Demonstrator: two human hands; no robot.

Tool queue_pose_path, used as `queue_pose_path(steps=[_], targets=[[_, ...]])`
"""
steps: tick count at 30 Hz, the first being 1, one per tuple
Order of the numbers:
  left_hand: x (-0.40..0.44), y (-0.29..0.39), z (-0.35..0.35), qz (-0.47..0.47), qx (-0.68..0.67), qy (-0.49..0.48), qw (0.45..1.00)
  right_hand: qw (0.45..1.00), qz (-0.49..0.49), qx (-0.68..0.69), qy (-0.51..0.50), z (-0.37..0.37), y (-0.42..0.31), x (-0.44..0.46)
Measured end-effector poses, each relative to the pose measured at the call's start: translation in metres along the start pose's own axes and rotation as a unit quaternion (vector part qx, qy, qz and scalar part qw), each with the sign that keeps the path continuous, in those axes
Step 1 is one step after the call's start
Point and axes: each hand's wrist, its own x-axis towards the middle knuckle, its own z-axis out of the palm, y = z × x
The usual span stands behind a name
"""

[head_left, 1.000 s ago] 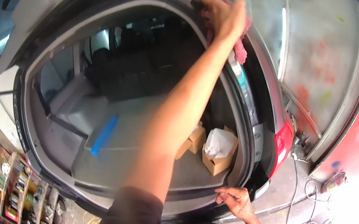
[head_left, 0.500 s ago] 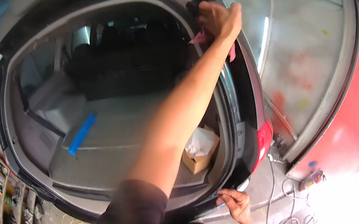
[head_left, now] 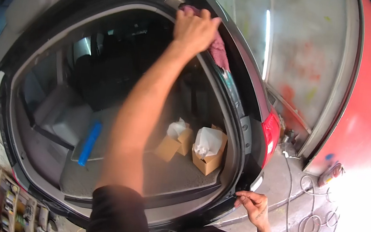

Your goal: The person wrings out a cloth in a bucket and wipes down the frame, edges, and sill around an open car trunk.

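My left hand (head_left: 195, 32) presses a pink cloth (head_left: 219, 52) against the upper right side of the car's open rear frame (head_left: 237, 116). Its fingers are bunched over the cloth, part of which hangs down along the frame. Lower right, my right hand (head_left: 254, 208) is at the corner of the rear bumper edge. Its thumb and fingers are drawn together; whether anything small is between them I cannot make out. A red tail light (head_left: 269, 131) lies above that hand. My left forearm crosses in front of the cargo area and hides part of it.
Inside the cargo area are a blue roll (head_left: 90, 143) and two open cardboard boxes, one in the middle (head_left: 169, 148) and one at right (head_left: 208, 166), with white paper. A cable (head_left: 291, 226) lies coiled on the floor. A cluttered rack (head_left: 5, 200) stands lower left.
My left hand with the cloth has shifted left and slightly down in view, showing more cloth. The middle box has come out from behind my forearm. My right hand stays near the bumper.
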Motion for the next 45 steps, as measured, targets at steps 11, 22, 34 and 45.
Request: queue_pose_path(steps=[11, 22, 34, 45], targets=[[-0.042, 0.075, 0.017, -0.021, 0.047, 0.038, 0.998, 0.998, 0.04, 0.035, -0.021, 0.013, 0.02, 0.003], [-0.188, 0.211, -0.013, 0.052, -0.477, -0.044, 0.876, 0.997, 0.001, -0.072, -0.018, 0.031, 0.019, -0.007], [0.051, -0.105, -0.032, -0.06, 0.017, 0.159, 0.985, 0.998, 0.047, 0.02, 0.029, 0.039, 0.05, 0.015], [0.0, -0.236, -0.056, -0.107, -0.071, 0.131, 0.983, 0.994, 0.055, -0.027, -0.092, 0.067, 0.054, 0.043]])
